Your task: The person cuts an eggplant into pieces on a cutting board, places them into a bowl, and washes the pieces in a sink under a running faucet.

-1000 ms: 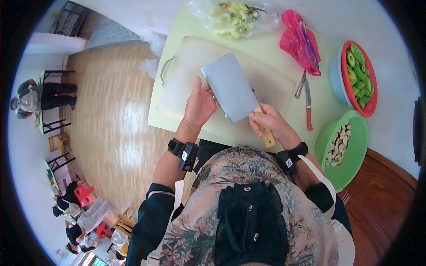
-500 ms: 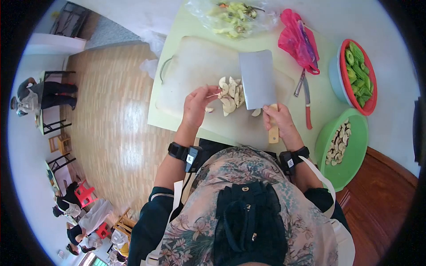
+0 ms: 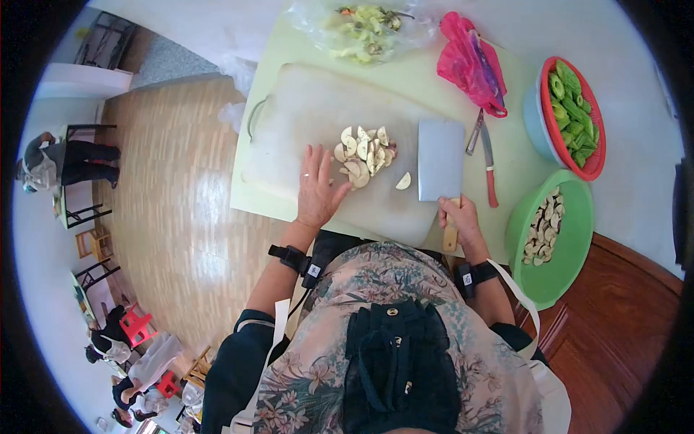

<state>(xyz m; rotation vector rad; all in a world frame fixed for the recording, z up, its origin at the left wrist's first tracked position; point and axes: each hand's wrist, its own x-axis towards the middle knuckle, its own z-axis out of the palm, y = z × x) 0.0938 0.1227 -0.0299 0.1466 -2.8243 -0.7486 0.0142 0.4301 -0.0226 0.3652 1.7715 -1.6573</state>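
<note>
Two hands at the cutting board (image 3: 303, 108), head view, cleaver (image 3: 441, 159) laid down.
Vs 0.5 s ago: left hand (image 3: 318, 192) quit pinching, fingers now released & spread flat just beside the slices (image 3: 363, 154); cleaver moved rt, flat on board. Right hand (image 3: 459, 217) fingers clenched on its handle, mostly hidden in fist.

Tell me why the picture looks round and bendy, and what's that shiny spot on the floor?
Head view: a fisheye lens curves the table and leaves black corners; the wooden floor shows a pale glare patch; the left hand, right hand and cleaver look sharp, not blurred.
</note>
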